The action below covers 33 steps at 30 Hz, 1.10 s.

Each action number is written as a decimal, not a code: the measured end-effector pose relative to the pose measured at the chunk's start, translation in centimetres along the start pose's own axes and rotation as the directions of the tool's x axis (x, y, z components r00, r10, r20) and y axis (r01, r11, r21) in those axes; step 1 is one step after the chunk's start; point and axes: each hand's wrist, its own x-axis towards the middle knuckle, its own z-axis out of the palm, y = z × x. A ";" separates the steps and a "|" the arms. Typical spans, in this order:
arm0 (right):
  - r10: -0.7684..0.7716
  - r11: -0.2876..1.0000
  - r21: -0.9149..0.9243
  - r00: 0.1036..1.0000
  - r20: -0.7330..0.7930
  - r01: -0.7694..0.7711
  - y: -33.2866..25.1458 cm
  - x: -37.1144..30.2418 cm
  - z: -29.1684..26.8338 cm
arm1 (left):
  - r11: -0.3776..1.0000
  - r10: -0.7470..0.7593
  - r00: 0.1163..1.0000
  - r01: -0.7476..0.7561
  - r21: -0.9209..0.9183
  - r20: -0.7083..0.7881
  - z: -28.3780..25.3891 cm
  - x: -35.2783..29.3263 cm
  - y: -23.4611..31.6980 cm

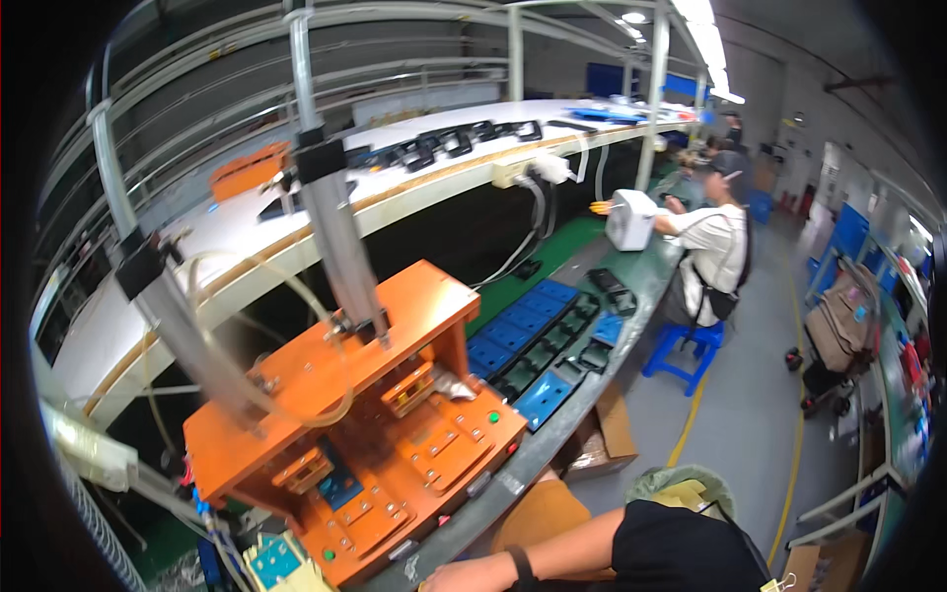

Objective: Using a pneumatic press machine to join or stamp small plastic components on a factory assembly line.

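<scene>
Low at the near edge, one hand (456, 575) rests on the front lip of the counter (552, 434). It comes in from the right on a bare forearm with a dark wristband, so I take it for the right one. Its fingers run out of the picture, so I cannot tell how far they are open or whether they grip anything. No left hand shows.

Just beyond the hand sits an orange press jig (365, 414), square to the counter edge, so its lower plate faces whoever sits here. Two metal cylinders (335, 227) rise from its top plate, tilted by the lens, with clear hoses looping off them. A small blue part (340, 485) lies in the nest on the lower plate, left of centre, under the raised top plate. Green and red buttons (493, 417) sit on the front right corner, nearest the hand.

Further right, blue trays (528, 326) and black parts (582, 340) lie in rows along the counter, within a sideways reach. A cardboard box (602, 439) stands under the edge.

Far right, another person (712, 247) sits on a blue stool (686, 345), holding a white box (631, 219).
</scene>
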 end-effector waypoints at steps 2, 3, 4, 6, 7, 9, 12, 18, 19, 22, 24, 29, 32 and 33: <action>0.021 0.999 -0.040 1.000 -0.018 -0.021 0.8 -1.0 0.4 | 0.998 -0.036 0.998 0.038 -0.045 0.045 2.7 -2.7 4.1; 0.017 0.997 -0.075 1.000 -0.019 -0.018 2.4 -1.8 1.5 | 0.997 -0.049 0.997 0.053 -0.064 0.061 4.0 -3.7 5.9; 0.083 0.993 -0.088 0.996 0.024 -0.081 2.0 -2.2 1.4 | 0.995 -0.066 0.995 0.071 -0.077 0.071 5.4 -4.5 7.9; 0.153 0.982 -0.118 0.987 0.055 -0.146 1.3 -3.1 0.4 | 0.989 -0.083 0.991 0.095 -0.118 0.100 8.4 -4.5 10.9; 0.161 0.980 -0.122 0.986 0.045 -0.155 1.2 -3.4 0.2 | 0.984 -0.089 0.989 0.107 -0.144 0.122 10.0 -3.9 11.9; 0.193 0.978 -0.091 0.980 0.052 -0.187 1.2 -4.0 0.0 | 0.966 -0.094 0.977 0.136 -0.221 0.191 13.2 -1.7 12.6; 0.201 0.974 -0.103 0.980 0.004 -0.200 0.8 -6.0 -0.3 | 0.967 0.054 0.919 0.050 -0.251 0.391 19.1 2.8 14.0; 0.280 0.937 -0.181 0.953 -0.116 -0.298 -0.4 -8.7 -0.3 | 0.819 0.352 0.583 -0.570 0.060 0.732 26.7 10.0 7.7; 0.283 0.935 -0.185 0.951 -0.125 -0.302 -0.6 -9.3 -0.2 | 0.772 0.379 0.550 -0.631 0.073 0.744 27.7 11.1 5.1; 0.374 0.900 -0.190 0.918 -0.128 -0.393 -0.8 -10.3 0.7 | 0.736 0.355 0.611 -0.649 0.191 0.708 30.4 14.0 1.9; 0.402 0.887 -0.199 0.909 -0.114 -0.417 -1.2 -10.7 0.9 | 0.685 0.356 0.619 -0.682 0.255 0.700 31.6 16.1 0.9; 0.434 0.876 -0.170 0.892 -0.127 -0.450 -1.8 -11.4 1.3 | 0.754 0.142 0.670 -0.550 0.359 0.729 31.5 20.4 -0.9; 0.402 0.890 -0.161 0.901 -0.163 -0.426 -1.5 -11.1 1.5 | 0.745 0.092 0.610 -0.567 0.352 0.787 31.0 21.0 -1.5; 0.402 0.891 -0.161 0.902 -0.157 -0.425 -1.4 -10.9 1.5 | 0.712 0.121 0.579 -0.617 0.336 0.806 30.9 21.0 -1.6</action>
